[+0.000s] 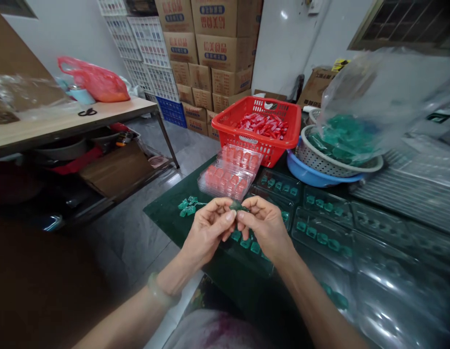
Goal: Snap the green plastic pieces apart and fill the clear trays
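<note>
Over the green tabletop, my left hand [212, 225] and my right hand [265, 225] meet, thumbs and fingertips closed on a small dark green piece [236, 205]. Its exact kind is hard to make out, and the fingers partly cover it. Several loose translucent green pieces [187, 206] lie left of my hands. Just beyond my fingers, a hinged clear plastic box [230, 172] with orange-red pieces lies open. Below and right of my hands, clear plastic trays [321, 232] hold rows of green pieces.
A red basket [225, 127] of red-and-white wrapped pieces stands behind the box. To its right, a grey colander [337, 167] with a bag of green pieces rests in a blue basin [312, 179]. A wooden table [130, 109] is at left; cartons [221, 48] are stacked behind.
</note>
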`<state>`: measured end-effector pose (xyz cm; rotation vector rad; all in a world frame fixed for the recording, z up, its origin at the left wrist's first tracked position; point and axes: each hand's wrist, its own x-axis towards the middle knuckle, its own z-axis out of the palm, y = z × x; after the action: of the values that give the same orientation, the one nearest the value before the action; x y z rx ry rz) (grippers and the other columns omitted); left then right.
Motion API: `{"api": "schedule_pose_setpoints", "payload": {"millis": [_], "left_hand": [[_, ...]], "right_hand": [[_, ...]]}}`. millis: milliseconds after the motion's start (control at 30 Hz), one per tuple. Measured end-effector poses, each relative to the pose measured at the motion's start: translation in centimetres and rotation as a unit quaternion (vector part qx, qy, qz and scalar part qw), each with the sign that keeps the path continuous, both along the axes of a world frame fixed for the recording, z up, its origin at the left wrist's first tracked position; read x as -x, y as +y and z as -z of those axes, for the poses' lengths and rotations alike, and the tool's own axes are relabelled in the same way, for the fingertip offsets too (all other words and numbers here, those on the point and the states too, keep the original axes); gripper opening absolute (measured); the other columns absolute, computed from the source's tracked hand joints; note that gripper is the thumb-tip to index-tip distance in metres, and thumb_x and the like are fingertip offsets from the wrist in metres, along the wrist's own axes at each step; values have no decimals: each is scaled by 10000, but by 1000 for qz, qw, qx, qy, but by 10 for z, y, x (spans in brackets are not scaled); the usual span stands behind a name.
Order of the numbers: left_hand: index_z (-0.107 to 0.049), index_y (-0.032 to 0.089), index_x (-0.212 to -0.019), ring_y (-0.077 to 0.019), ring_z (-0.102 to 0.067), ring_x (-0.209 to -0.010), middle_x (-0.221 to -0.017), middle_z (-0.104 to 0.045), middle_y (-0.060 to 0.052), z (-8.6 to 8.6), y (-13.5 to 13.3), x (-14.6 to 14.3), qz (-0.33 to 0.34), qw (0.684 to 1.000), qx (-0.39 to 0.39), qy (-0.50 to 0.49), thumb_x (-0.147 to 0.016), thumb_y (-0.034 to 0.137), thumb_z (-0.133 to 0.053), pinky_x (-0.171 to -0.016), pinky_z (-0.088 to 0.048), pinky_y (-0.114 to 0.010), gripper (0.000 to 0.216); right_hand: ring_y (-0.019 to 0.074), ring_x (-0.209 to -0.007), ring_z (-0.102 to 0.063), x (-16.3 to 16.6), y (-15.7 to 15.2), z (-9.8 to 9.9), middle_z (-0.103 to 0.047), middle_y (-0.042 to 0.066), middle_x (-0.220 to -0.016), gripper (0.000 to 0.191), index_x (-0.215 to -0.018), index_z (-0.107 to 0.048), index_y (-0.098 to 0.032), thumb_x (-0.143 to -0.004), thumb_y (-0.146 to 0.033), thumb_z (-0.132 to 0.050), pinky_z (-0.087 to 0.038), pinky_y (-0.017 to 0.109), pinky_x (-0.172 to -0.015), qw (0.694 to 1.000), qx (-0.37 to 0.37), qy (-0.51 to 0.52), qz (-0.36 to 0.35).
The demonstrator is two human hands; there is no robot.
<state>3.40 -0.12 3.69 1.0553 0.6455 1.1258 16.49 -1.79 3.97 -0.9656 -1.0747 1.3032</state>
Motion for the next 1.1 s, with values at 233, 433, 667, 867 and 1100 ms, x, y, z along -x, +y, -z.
{"api": "schedule_pose_setpoints", "payload": {"millis": [233, 433, 667, 867, 1100], "left_hand": [[-603, 157, -763, -119, -532, -664, -767, -556, -33, 1, 2, 9, -68, 950, -276, 127, -681, 97, -668, -555, -411, -235, 120], [-517, 149, -650, -101, -478, -575, -635, -507, 1, 3, 6, 9, -101, 884, -408, 203, -671, 71, -664, -514, -378, -238, 167], [-650, 167, -916, -123, -526, -631, -740, -571, -38, 4, 8, 15, -40, 878, -435, 198, -690, 98, -663, -548, -426, -246, 237], [-685, 193, -701, -140, -520, -641, -724, -569, -41, -3, 10, 15, -38, 910, -335, 241, -643, 127, -700, -578, -406, -255, 89], [-639, 181, -680, -144, -490, -652, -704, -554, -36, 4, 2, -2, -68, 929, -287, 224, -676, 152, -671, -602, -378, -260, 43]], "right_hand": [[61, -344, -439, 2, -3, 6, -542, -44, -470, 168, -761, -529, -166, -667, -224, -656, -352, 149, -309, 974, 104, 178, -95], [65, -386, -446, 1, -3, 15, -516, -56, -479, 198, -817, -535, -173, -667, -206, -660, -368, 135, -293, 954, 144, 228, -129], [51, -408, -449, -9, -8, 11, -555, -30, -570, 195, -776, -527, -162, -650, -214, -666, -373, 127, -292, 948, 152, 226, -163], [67, -470, -485, -12, -12, 17, -537, -28, -587, 147, -839, -526, -174, -728, -227, -606, -375, 126, -332, 953, 157, 200, -166], [63, -396, -450, -15, -12, 16, -531, -52, -510, 205, -855, -520, -166, -694, -206, -641, -351, 139, -313, 977, 116, 153, -89]]}}
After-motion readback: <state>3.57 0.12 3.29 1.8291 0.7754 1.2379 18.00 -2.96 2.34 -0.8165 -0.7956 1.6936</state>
